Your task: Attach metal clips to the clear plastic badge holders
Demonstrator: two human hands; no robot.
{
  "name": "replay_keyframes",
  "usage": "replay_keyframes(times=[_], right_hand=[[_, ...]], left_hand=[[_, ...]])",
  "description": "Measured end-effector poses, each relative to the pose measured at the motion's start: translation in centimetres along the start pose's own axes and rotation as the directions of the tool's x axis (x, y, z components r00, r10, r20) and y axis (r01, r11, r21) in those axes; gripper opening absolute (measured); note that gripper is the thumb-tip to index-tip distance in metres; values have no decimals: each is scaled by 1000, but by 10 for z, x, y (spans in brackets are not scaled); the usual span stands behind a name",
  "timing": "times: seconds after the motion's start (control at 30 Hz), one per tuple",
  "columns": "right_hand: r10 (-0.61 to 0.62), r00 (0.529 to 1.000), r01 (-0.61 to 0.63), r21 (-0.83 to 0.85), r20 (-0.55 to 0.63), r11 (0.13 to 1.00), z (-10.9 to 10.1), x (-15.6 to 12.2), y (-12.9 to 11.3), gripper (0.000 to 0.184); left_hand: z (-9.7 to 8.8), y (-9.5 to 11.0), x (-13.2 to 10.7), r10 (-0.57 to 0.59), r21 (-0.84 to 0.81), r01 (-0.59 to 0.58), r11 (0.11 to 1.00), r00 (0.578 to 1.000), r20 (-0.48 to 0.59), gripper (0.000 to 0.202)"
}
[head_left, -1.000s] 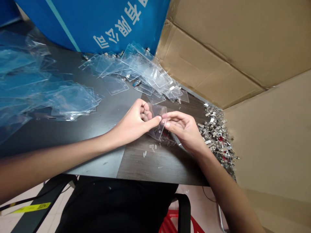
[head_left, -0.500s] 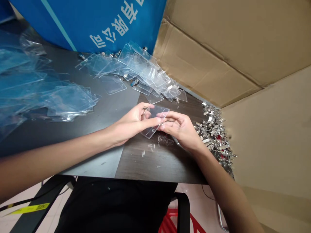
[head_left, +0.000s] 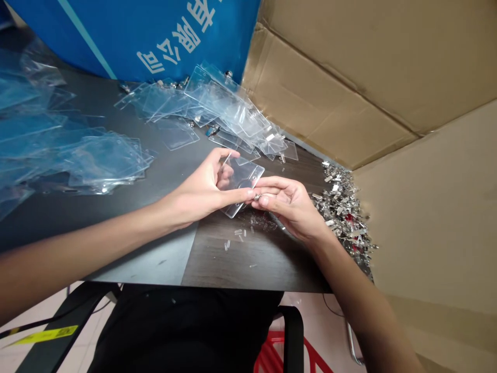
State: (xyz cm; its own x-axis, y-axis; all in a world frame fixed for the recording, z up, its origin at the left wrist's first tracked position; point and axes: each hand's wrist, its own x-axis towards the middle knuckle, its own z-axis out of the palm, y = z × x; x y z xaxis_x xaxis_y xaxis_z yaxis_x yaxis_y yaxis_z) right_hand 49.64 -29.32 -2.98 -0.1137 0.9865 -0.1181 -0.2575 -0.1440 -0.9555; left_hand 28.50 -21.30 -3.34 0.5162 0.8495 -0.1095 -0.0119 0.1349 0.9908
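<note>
My left hand is closed on a clear plastic badge holder, fingers behind it and thumb along its slotted edge. Pinched between the thumb and fingers of my right hand is a small metal clip, mostly covered by the fingertips. The clip sits right at the holder's slotted edge, by my left thumb tip; whether it is fastened there I cannot tell. Below the hands, several small clear plastic bits lie scattered on the dark wood-patterned tabletop.
A heap of metal badge clips lies at the right, against a cardboard box. Clear holders with clips are piled at the back. More clear holders lie stacked on the left. A blue printed panel stands behind.
The badge holder has tilted a little and shifted slightly up and left with my left hand. My right fingers have closed in at its edge, and the metal clip shows more plainly.
</note>
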Motion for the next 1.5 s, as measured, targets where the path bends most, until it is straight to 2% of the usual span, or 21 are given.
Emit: replay_keyframes(times=[0.2, 0.33, 0.5, 0.63, 1.0, 1.1, 1.2, 1.27, 1.4, 1.5], right_hand=[[-2, 999, 1, -18, -34, 1000, 0, 3, 4, 47], [-107, 989, 97, -100, -104, 990, 4, 3, 9, 48], [-234, 958, 193, -230, -166, 954, 10, -1, 4, 35], [-265, 950, 207, -301, -163, 931, 11, -2, 0, 35], [-280, 955, 226, -362, -103, 904, 9, -4, -3, 32], [-271, 956, 214, -359, -116, 909, 7, -3, -4, 29], [-267, 951, 199, -355, -155, 914, 4, 3, 0, 29], [-277, 944, 198, -360, -181, 911, 1, 10, 5, 29], [-300, 928, 184, -428, -222, 885, -6, 23, 12, 38], [-309, 910, 172, -425, -277, 889, -11, 27, 15, 44]], left_hand=[[0, -2, 0, 48, 55, -46, 997, 998, -29, 93], [3, -3, -4, 132, 147, -123, 981, 990, -54, 85], [7, -4, -6, 256, 184, -238, 954, 963, -82, 76], [7, -5, -4, 278, 186, -263, 947, 959, -59, 75], [6, -4, -6, 286, 177, -278, 944, 958, -21, 79], [4, 0, -8, 235, 89, -234, 968, 972, -1, 65], [-3, 5, -7, 202, 54, -200, 978, 979, -34, 35], [-11, 11, -2, 233, 116, -225, 967, 971, -53, 23], [-31, 36, 12, 263, 257, -248, 934, 965, -24, 27], [-45, 66, 29, 227, 240, -200, 950, 970, -88, 31]])
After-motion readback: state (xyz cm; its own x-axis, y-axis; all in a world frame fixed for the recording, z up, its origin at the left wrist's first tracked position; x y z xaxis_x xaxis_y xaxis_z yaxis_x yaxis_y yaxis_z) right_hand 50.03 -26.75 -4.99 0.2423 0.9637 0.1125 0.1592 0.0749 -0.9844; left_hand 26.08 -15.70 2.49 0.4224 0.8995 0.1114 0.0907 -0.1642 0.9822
